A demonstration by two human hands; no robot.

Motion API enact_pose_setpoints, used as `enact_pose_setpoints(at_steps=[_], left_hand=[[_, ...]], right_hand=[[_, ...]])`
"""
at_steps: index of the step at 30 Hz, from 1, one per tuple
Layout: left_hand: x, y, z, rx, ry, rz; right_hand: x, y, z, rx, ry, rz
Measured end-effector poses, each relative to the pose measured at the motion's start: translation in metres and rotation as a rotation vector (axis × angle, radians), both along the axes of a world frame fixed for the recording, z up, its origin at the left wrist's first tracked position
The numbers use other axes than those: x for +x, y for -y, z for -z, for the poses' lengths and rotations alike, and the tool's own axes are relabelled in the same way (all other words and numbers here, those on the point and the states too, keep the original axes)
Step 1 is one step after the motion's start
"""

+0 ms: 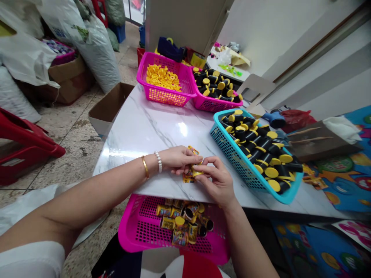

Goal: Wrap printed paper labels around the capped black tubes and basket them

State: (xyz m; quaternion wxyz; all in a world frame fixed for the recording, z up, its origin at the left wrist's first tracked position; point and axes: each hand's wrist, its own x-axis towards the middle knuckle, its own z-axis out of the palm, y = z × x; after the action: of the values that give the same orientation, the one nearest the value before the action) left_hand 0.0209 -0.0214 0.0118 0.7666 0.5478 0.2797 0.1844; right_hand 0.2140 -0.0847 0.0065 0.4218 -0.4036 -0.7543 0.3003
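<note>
My left hand (181, 158), with a pearl bracelet and a gold bangle on the wrist, pinches at a small yellow-labelled canister (198, 172) just above the table. Opposite it, my right hand (218, 178) grips the same canister between thumb and fingers. Printed yellow-orange labels (189, 178) lie on the table beneath the hands. Below the table edge, a pink basket (131, 231) holds several labelled canisters (179, 236). To the right stands a turquoise basket (249, 177) full of black canisters with yellow caps (257, 143).
At the table's back, one pink basket (168, 98) contains yellow ring-like pieces (162, 77), another pink basket (207, 104) more black canisters. A cardboard box (108, 108) and red stool (26, 146) stand left on the floor. Extra labels (314, 181) lie at right.
</note>
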Motion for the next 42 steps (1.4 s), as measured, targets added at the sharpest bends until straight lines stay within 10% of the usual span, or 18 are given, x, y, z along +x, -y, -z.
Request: enact_pose_setpoints(at_steps=[4,12,22,34,42], left_hand=[[-0.001,-0.001,0.001,0.002,-0.003,0.029],[0.001,0.004,-0.002,0.023,-0.033,0.096],[0.001,0.007,-0.006,0.008,0.132,0.218],[0.001,0.008,-0.003,-0.043,0.142,0.345],[0.009,0.011,-0.003,-0.078,-0.042,0.237]], right_hand=[[-0.003,0.003,0.001,0.071,-0.043,0.087],[-0.001,0.015,0.012,-0.289,-0.477,0.108],[0.011,0.030,0.014,-0.478,-0.519,0.069],[-0.001,0.039,0.020,-0.265,-0.649,0.121],[0.002,0.047,0.004,0.026,-0.079,0.243]])
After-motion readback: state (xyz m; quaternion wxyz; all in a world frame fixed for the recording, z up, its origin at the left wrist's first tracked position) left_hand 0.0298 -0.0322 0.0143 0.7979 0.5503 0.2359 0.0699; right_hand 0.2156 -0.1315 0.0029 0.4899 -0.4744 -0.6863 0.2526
